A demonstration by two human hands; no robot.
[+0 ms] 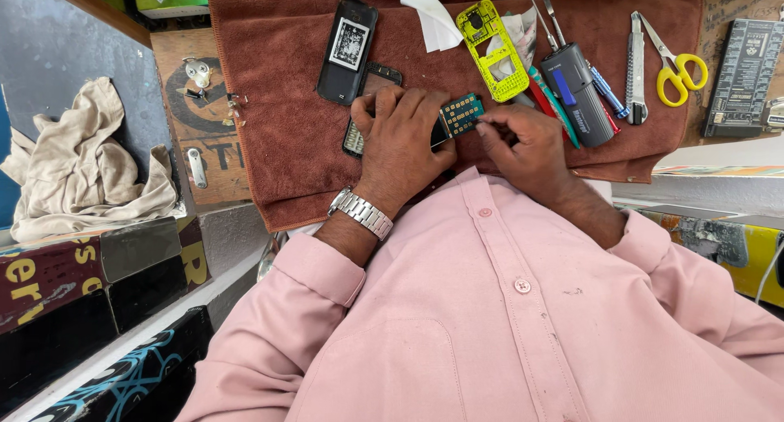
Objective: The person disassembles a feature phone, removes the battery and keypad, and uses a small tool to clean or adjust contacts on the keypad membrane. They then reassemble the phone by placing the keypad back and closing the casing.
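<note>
Holding a small green circuit board (pixel 461 114) between left hand (pixel 400 140) and right hand (pixel 527 148) over a brown towel (pixel 286 128); resting nearby, a black phone body (pixel 348 50), a yellow phone frame (pixel 492 50), yellow-handled scissors (pixel 674 62).

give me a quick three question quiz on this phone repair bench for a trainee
1. True or false: the left hand presses on the small green circuit board with gold contacts.
2. Which thing has yellow handles? A) the steel scissors B) the black phone back with a white label C) the white tissue
3. Fill in: the bright yellow plastic phone frame lies on a ____ towel.

Key:
1. True. The left hand steadies the board while the right hand works at its edge with a thin tool, too small to identify.
2. A
3. brown
</note>
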